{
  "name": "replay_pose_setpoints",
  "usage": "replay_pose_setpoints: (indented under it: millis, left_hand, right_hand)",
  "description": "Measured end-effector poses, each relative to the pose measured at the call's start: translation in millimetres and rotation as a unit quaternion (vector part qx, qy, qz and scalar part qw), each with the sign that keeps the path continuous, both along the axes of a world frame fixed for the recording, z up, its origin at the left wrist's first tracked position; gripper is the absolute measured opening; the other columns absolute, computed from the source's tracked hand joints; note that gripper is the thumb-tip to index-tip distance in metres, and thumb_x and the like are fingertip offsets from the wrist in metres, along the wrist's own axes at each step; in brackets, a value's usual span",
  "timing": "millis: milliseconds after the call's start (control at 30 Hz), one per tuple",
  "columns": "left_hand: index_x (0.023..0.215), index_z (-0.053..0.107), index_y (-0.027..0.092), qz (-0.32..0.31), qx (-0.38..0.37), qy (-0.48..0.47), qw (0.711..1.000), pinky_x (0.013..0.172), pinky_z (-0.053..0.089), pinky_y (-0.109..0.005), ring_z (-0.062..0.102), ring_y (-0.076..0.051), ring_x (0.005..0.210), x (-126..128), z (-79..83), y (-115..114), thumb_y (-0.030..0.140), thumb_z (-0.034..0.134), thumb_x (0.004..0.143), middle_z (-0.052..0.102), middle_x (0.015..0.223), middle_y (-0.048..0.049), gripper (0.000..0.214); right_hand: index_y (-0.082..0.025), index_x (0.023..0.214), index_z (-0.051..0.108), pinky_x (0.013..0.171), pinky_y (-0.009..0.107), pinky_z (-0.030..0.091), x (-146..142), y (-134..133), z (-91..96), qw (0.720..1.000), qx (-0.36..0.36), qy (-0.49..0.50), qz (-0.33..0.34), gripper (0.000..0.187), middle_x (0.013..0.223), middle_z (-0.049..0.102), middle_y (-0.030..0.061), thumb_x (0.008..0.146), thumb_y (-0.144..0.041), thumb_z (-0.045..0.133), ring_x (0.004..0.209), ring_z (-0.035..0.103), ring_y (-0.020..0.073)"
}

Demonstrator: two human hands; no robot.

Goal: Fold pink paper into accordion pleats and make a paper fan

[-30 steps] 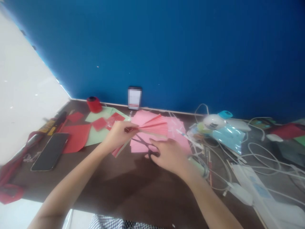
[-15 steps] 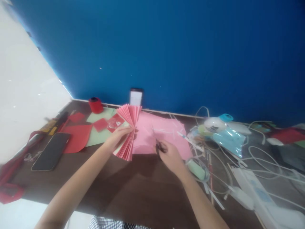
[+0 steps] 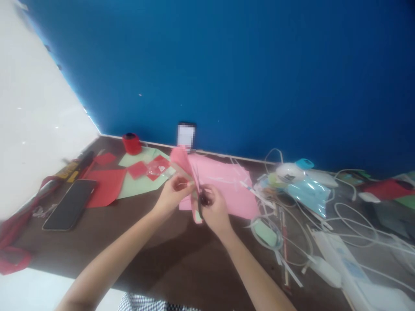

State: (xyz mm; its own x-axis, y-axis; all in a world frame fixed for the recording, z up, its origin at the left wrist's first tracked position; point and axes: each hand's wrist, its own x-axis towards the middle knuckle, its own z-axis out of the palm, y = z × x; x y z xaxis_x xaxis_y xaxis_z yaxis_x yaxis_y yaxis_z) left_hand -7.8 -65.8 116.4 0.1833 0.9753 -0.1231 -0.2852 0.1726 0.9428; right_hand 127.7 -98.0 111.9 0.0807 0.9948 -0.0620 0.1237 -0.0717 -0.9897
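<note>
My left hand (image 3: 177, 190) is closed on a pleated pink paper fan (image 3: 180, 158), pinching it near its middle. The fan is turned partly edge-on, so its folds show less. In my right hand (image 3: 214, 207) is a pair of dark-handled scissors (image 3: 203, 199), my fingers wrapped around the handles. The scissors point away from me, close beside the fan's middle; blur hides whether the blades touch it. Beneath and behind both hands lies a pink paper sheet (image 3: 233, 190) with thin white strips on it.
At left are a black phone (image 3: 70, 204), red paper (image 3: 105, 188), green paper (image 3: 134, 186) and a red spool (image 3: 131, 144). Tangled white cables, a blue plastic packet (image 3: 309, 193) and a power strip (image 3: 352, 263) crowd the right. A blue wall (image 3: 227, 77) rises behind.
My right hand has brought the scissors left, up to the fan. The fan has turned from spread out facing me to a narrower, tilted view.
</note>
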Motion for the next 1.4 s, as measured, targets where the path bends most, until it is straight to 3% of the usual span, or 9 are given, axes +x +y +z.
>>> replay_pose_setpoints:
  millis: [100,333,467,700,800,933,1100,1233,1400]
  left_hand:
    - [0.086,0.063,0.015,-0.074,-0.028,-0.074,0.994,0.077,0.046,-0.03,0.061,-0.017,0.08,-9.0,5.2,0.5,0.02,0.061,0.067,0.064,0.088,-0.0056,0.02]
    - [0.085,0.067,0.013,-0.086,-0.05,-0.086,0.991,0.076,0.046,-0.027,0.061,-0.015,0.076,-23.5,-2.2,1.8,0.018,0.06,0.069,0.065,0.083,-0.0063,0.018]
    - [0.086,0.067,0.013,-0.143,-0.034,-0.085,0.985,0.075,0.047,-0.029,0.061,-0.017,0.077,-20.2,4.4,-2.7,0.025,0.064,0.071,0.065,0.087,-0.0085,0.019]
    - [0.091,0.065,0.015,-0.128,-0.021,-0.088,0.988,0.073,0.049,-0.03,0.062,-0.017,0.076,-20.5,4.4,-2.7,0.027,0.07,0.067,0.066,0.091,-0.0087,0.027]
    - [0.083,0.064,0.014,-0.06,-0.021,-0.112,0.992,0.068,0.049,-0.026,0.062,-0.014,0.069,-20.9,-2.4,-2.4,0.026,0.072,0.065,0.066,0.083,-0.0055,0.023]
    - [0.073,0.059,0.016,0.132,-0.003,-0.147,0.98,0.065,0.049,-0.023,0.06,-0.01,0.065,-21.0,-9.1,0.8,0.03,0.074,0.062,0.062,0.072,0.0003,0.024]
    - [0.074,0.055,0.018,0.196,0.033,-0.135,0.971,0.074,0.05,-0.029,0.061,-0.012,0.071,-23.0,-14.1,5.9,0.03,0.073,0.063,0.061,0.075,0.0017,0.024]
    - [0.073,0.056,0.017,0.193,0.017,-0.127,0.973,0.067,0.05,-0.026,0.06,-0.01,0.066,-25.0,-20.6,6.6,0.03,0.073,0.064,0.061,0.073,0.0014,0.024]
    - [0.076,0.058,0.015,0.175,0.001,-0.126,0.976,0.067,0.05,-0.026,0.061,-0.011,0.067,-23.9,-29.1,7.1,0.029,0.074,0.064,0.063,0.078,-0.0014,0.024]
  right_hand:
    - [-0.02,0.091,0.049,0.053,0.025,0.045,10.2,1.6,6.8,0.995,-0.057,0.061,0.052,0.043,0.062,0.057,-0.0038,0.059,-0.039,0.071,0.054,0.054,0.0124]
    - [-0.02,0.088,0.053,0.064,0.025,0.045,30.8,1.4,15.4,0.975,-0.104,0.105,0.166,0.039,0.069,0.058,-0.0045,0.058,-0.031,0.074,0.066,0.057,0.0127]
    - [-0.023,0.092,0.055,0.077,0.032,0.047,30.4,-1.0,13.8,0.972,-0.111,0.112,0.177,0.038,0.08,0.063,-0.0014,0.059,-0.031,0.071,0.082,0.061,0.0186]
    - [-0.024,0.095,0.057,0.078,0.036,0.05,30.8,-2.7,20.4,0.969,-0.117,0.101,0.193,0.042,0.09,0.064,0.0004,0.058,-0.038,0.07,0.084,0.063,0.0216]
    - [-0.022,0.099,0.057,0.073,0.036,0.05,36.2,-1.5,16.4,0.974,-0.107,0.103,0.174,0.04,0.086,0.065,0.0036,0.069,-0.048,0.059,0.083,0.063,0.0225]
    - [-0.021,0.092,0.057,0.058,0.032,0.046,48.3,4.3,4.0,0.987,-0.087,0.08,0.112,0.041,0.075,0.065,0.0049,0.075,-0.057,0.049,0.07,0.062,0.0214]
    - [-0.016,0.096,0.054,0.056,0.028,0.042,64.4,10.9,-11.6,0.982,-0.085,-0.16,0.048,0.039,0.075,0.064,0.0042,0.072,-0.048,0.056,0.062,0.058,0.0168]
    - [-0.015,0.095,0.058,0.058,0.027,0.04,75.2,7.0,-21.6,0.906,-0.075,-0.416,0.008,0.029,0.072,0.062,0.0042,0.077,-0.037,0.051,0.064,0.058,0.0176]
    - [-0.016,0.09,0.063,0.061,0.024,0.039,85.6,4.4,-32.7,0.841,-0.049,-0.539,0.022,0.021,0.086,0.063,0.0082,0.082,-0.026,0.047,0.073,0.059,0.0174]
